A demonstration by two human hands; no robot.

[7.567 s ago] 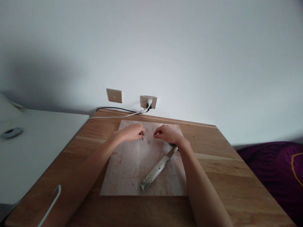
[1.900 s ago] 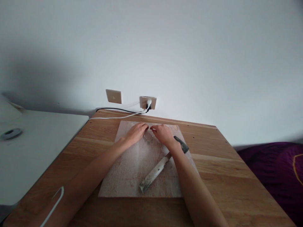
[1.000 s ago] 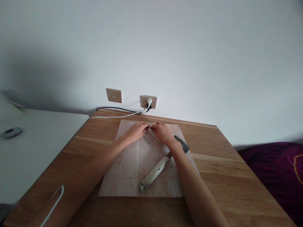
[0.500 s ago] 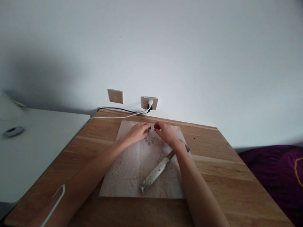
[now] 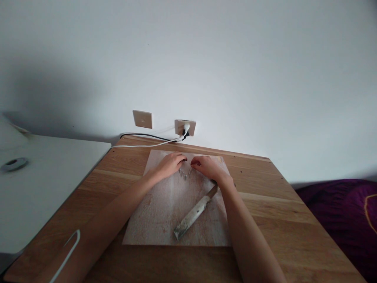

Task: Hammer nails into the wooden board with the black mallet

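- In the head view, two bare hands are over the far part of a pale, flat board.
- The left hand has bent fingers, with the tips close to the thumb. I cannot tell if they pinch something.
- The right hand has curled fingers too, and its thumb is near the fingertips. I cannot tell if there is anything in them.
- The two hands do not touch. There is a small gap between them.
- Some small shiny metal bits are on the board, between the hands and a little closer to the person. They make a curve. They are too small to tell what they are.
- A hammer lies slanted on the board. Its pale, dirty handle points to the near edge, and the right wrist hides most of its dark head.
- The board is on a brown wooden table.
- Behind the table is a white wall. A white plug is in a socket plate there.
- A white cord and a black cord run along the back.
- A white table is on the left, and a purple cloth is on the right.
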